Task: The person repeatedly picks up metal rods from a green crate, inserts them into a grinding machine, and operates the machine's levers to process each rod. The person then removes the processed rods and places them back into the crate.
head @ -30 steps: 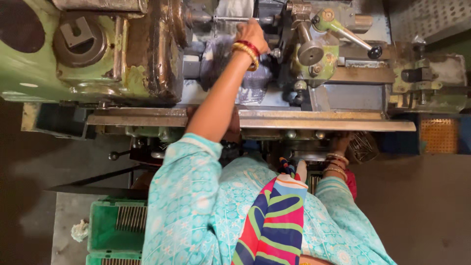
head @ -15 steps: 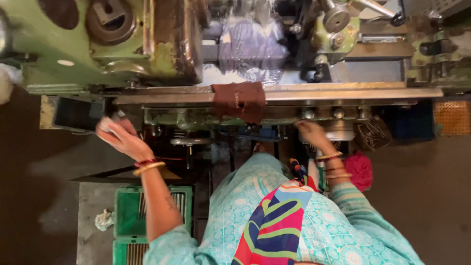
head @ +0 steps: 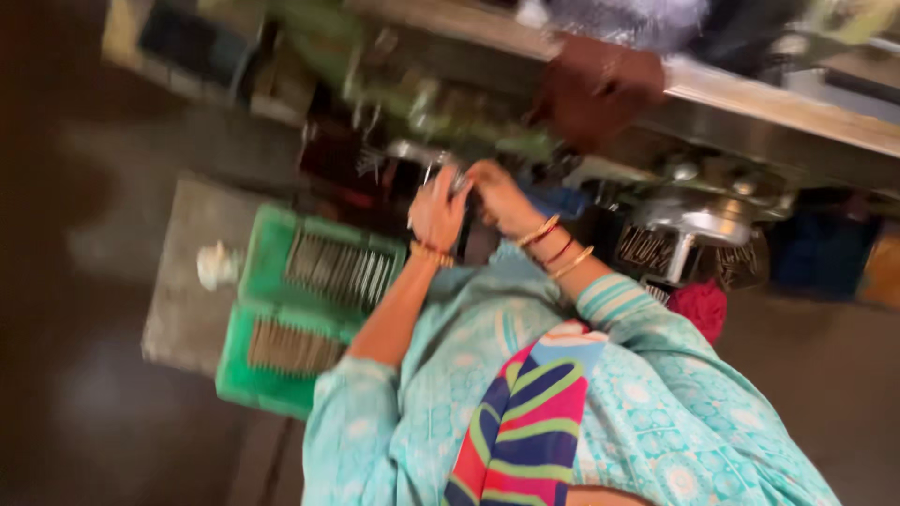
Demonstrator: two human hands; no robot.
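Hands are meeting low in front of a metalworking machine, seen from the head camera, the only view. The person's left hand (head: 437,208) and right hand (head: 502,195) are coming together just under the machine's bed (head: 778,108), around a small metal part (head: 457,182) that is showing as a pale glint between them. Fingers of both hands are curling around that spot, but the frame is smeared with motion, so whether either hand is actually gripping the part cannot be told. The part is sitting at about 1 o'clock from the left hand and 9 o'clock from the right, touching or nearly touching both; neither hand is clearly nearer. Its long axis and the way it is pointing are too blurred to read (only a short bright patch is showing).

At 7 o'clock from the hands, a green crate (head: 323,272) is standing on a grey slab (head: 183,290), filled with slim metal rods lying side by side, their long axes running roughly from 10 to 4 o'clock. A second green crate (head: 272,361) is lying just below it, also holding rods. A crumpled pale scrap (head: 217,265) is resting at the first crate's left edge. A dark brown cloth (head: 600,89) is hanging over the bed at 1 o'clock from the hands, and a red bundle (head: 698,307) is lying at 4 o'clock, beside the right sleeve.
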